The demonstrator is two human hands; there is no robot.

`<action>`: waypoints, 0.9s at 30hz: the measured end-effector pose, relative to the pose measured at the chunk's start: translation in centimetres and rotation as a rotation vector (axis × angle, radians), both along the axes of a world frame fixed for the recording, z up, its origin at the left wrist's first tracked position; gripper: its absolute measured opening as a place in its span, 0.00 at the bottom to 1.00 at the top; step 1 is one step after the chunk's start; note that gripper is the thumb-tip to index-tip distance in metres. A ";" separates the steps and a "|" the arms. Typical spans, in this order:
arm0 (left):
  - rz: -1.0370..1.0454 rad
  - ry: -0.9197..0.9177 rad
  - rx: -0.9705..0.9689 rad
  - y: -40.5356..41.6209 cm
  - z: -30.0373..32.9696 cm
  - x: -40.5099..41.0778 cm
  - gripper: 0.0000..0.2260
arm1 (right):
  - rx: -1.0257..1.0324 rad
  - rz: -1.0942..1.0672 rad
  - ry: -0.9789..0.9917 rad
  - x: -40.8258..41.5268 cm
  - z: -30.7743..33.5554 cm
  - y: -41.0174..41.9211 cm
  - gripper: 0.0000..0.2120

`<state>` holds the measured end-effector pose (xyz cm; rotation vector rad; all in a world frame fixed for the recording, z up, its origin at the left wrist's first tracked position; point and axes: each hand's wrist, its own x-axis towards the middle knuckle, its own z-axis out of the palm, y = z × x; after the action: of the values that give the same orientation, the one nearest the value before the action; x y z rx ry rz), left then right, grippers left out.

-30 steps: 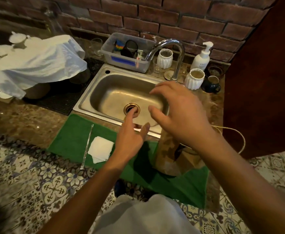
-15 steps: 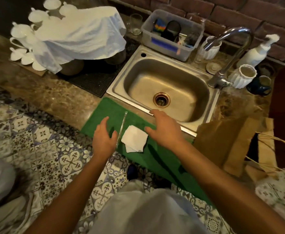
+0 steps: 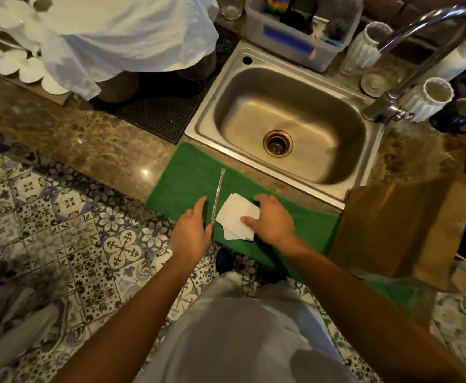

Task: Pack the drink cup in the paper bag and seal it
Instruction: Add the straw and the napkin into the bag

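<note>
Green mat point(image 3: 187, 175): we see a flat, felt-like rectangle lying over the front edge of the desk point(image 3: 88, 139), just before the sink.
Desk: brown, mottled stone with a polished shine.
Straw point(image 3: 217, 197): a long thin rod in a clear wrapper, lying straight on the mat, to the left of the napkins.
Napkins point(image 3: 236, 217): white, soft, square-folded paper in a small loose stack on the mat.
Left hand point(image 3: 191, 232): we find it beside the near end of the straw; the fingers are apart and relaxed, gripping nothing, the thumb close to the straw's tip.
Right hand point(image 3: 274, 221): it lies on the right edge of the napkins, thumb pressed on the paper, the other fingers bent over the far corner; we cannot tell whether they pinch the stack.
Paper bag point(image 3: 386, 228): brown matte kraft paper, creased, standing at the right end of the mat, well apart from both hands.
Drink cup: we cannot see it; the bag's inside is hidden from us.
Sink point(image 3: 364, 172): brushed steel, a rounded rectangular basin with a ringed drain, behind the mat.
Tap point(image 3: 419, 62): a curved chrome tube arching over the sink's right corner.
Ribbed cups point(image 3: 430, 100): white, fluted ceramic, near the tap's base.
Plastic tub point(image 3: 295, 48): translucent grey, boxy, behind the sink.
White cloth point(image 3: 132, 31): thin, draped over things at the back left.
Floor point(image 3: 60, 230): patterned tiles with floral motifs.
</note>
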<state>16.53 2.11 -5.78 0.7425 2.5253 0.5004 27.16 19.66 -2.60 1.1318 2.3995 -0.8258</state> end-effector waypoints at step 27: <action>-0.026 -0.160 0.509 1.2 5.5 0.1 0.36 | -0.491 -0.572 0.601 4.4 10.3 4.1 0.06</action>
<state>16.67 3.29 -0.27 0.8680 2.2520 1.1690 31.52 23.75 7.74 1.5203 2.0594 -2.0578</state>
